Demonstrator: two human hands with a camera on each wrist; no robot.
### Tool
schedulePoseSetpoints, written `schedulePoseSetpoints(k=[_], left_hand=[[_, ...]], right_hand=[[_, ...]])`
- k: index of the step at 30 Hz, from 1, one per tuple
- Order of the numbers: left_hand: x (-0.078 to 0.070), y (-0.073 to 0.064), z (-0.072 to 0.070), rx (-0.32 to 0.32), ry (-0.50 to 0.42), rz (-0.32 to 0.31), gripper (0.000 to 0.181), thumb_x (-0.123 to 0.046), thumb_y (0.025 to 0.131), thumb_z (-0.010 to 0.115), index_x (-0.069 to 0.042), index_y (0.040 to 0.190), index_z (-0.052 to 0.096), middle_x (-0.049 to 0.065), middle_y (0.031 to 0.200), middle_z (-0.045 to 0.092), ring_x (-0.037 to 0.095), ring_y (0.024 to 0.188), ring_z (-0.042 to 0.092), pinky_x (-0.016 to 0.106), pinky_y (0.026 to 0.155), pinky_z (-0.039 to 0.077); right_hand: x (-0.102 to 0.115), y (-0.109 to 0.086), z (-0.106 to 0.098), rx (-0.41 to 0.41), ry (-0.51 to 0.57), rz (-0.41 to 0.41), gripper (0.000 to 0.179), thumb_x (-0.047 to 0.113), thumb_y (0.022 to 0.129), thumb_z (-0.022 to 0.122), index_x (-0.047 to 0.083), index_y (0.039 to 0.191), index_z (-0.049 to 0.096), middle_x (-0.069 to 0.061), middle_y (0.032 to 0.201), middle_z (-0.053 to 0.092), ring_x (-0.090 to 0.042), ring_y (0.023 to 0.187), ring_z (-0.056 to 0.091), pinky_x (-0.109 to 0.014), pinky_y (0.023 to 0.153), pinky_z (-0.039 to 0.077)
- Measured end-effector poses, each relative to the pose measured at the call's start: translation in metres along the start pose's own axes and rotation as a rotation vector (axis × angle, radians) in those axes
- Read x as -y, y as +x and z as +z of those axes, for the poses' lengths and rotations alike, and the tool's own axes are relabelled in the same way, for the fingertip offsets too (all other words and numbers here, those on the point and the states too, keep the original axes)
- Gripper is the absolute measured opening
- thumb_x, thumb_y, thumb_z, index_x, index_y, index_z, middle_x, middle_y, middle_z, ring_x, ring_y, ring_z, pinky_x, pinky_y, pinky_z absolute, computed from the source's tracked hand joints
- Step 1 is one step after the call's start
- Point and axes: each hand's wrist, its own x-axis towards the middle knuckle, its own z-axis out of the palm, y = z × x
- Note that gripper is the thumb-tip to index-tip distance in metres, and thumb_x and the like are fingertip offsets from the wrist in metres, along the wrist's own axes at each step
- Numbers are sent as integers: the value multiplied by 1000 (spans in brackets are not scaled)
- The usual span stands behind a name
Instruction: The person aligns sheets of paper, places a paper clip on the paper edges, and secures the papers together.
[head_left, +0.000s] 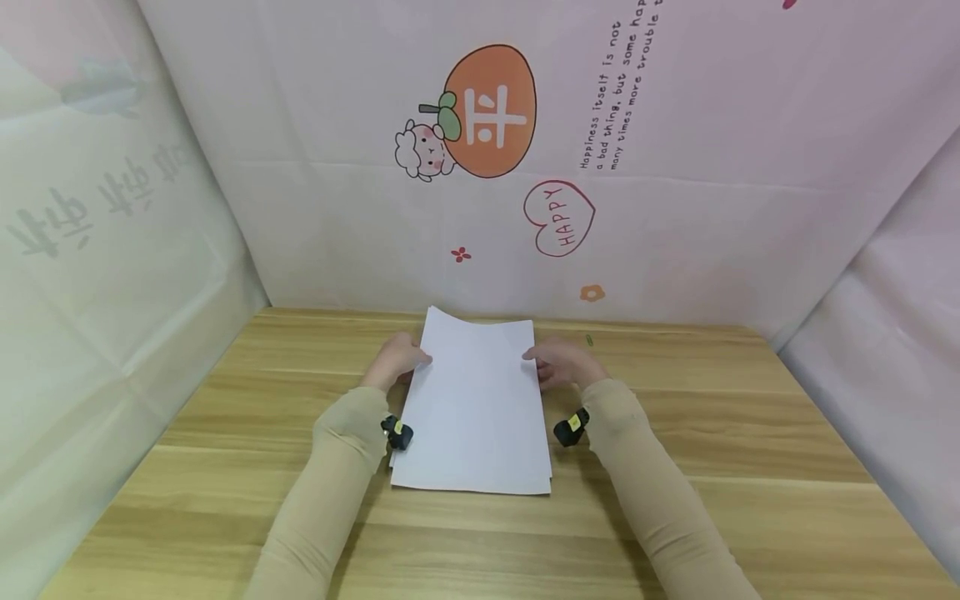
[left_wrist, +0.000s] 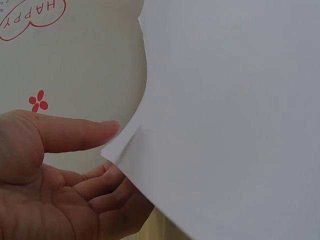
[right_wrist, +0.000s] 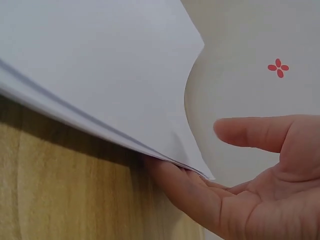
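A thin stack of white paper sheets [head_left: 474,408] lies lengthwise between my two hands, its far part raised and bowed. At its left edge is my left hand [head_left: 397,358], fingers under the sheets and thumb above. In the left wrist view, the thumb [left_wrist: 82,134] hovers by the paper's edge and does not clearly press it. My right hand [head_left: 566,363] supports the right edge from below with its fingers. The right wrist view shows its thumb [right_wrist: 255,132] apart from the paper, and layered sheet edges [right_wrist: 85,122]. The fingertips beneath the paper are hidden.
The stack is over a wood-grain table [head_left: 712,467]. A pale printed cloth [head_left: 337,208] rises behind the table's back edge, with more cloth at both sides. A small green mark or object [head_left: 589,340] is on the table beyond my right hand.
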Motion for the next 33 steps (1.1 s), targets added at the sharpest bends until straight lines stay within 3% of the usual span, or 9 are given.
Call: schedulePoseSetpoints(k=[3, 5, 11, 16, 20, 23, 27, 30, 33], left_hand=[[1, 2, 0, 10, 12, 9, 4, -2, 80, 58, 0, 81, 55, 6, 72, 46, 19, 63, 45, 28, 52, 38], [2, 3, -1, 15, 21, 17, 3, 1, 79, 56, -1, 78, 55, 5, 69, 45, 18, 61, 44, 27, 50, 36], [2, 0, -1, 4, 77, 43, 14, 0, 83, 56, 6, 94, 62, 10, 81, 53, 21, 71, 50, 27, 56, 40], [2, -1, -1, -13, 108, 73, 19, 0, 83, 57, 7, 100, 62, 13, 88, 56, 23, 75, 51, 27, 60, 42], [3, 0, -2, -14, 131, 80, 17, 0, 83, 56, 6, 98, 61, 12, 85, 55, 22, 74, 50, 28, 59, 41], [3, 2, -2, -12, 133, 71, 5, 3, 82, 52, 3, 84, 56, 8, 76, 48, 20, 67, 44, 27, 54, 36], [2, 3, -2, -10, 112, 63, 11, 6, 80, 46, -3, 74, 45, 6, 70, 38, 19, 61, 38, 27, 50, 31], [3, 1, -2, -18, 96, 67, 9, 7, 80, 44, 1, 83, 51, 9, 77, 45, 21, 67, 42, 28, 53, 34], [3, -2, -4, -24, 87, 64, 22, 6, 82, 43, 6, 101, 55, 16, 93, 53, 26, 78, 47, 30, 59, 39]], right_hand=[[-1, 2, -1, 5, -35, -9, 56, 5, 94, 51, -13, 139, 23, -32, 141, 30, -43, 130, 38, -47, 100, 44], [-3, 3, -2, 12, -58, -15, 57, 1, 93, 50, -13, 141, 22, -31, 143, 29, -42, 131, 37, -47, 100, 43], [-6, 3, -1, 28, -119, -42, 58, -4, 91, 50, -14, 142, 22, -31, 145, 28, -40, 131, 38, -47, 101, 42], [-7, 1, -1, 16, -151, -64, 56, -5, 90, 50, -14, 140, 27, -30, 139, 35, -39, 123, 46, -46, 97, 46], [-6, 0, -1, 18, -154, -78, 55, -5, 90, 50, -11, 141, 29, -29, 139, 38, -38, 120, 48, -45, 96, 47], [-6, -1, -1, 27, -159, -90, 53, -3, 90, 49, -10, 140, 32, -28, 136, 42, -37, 119, 50, -45, 95, 48], [-5, 0, -1, 31, -142, -90, 37, 0, 92, 49, -9, 127, 45, -18, 107, 55, -26, 98, 58, -41, 88, 51], [-3, 0, -1, 30, -121, -83, 14, 1, 93, 48, -5, 105, 51, -7, 84, 50, -18, 77, 53, -33, 78, 52], [-3, 1, -2, 28, -111, -80, 3, 1, 93, 48, 0, 91, 47, -3, 76, 47, -15, 70, 49, -30, 71, 50]])
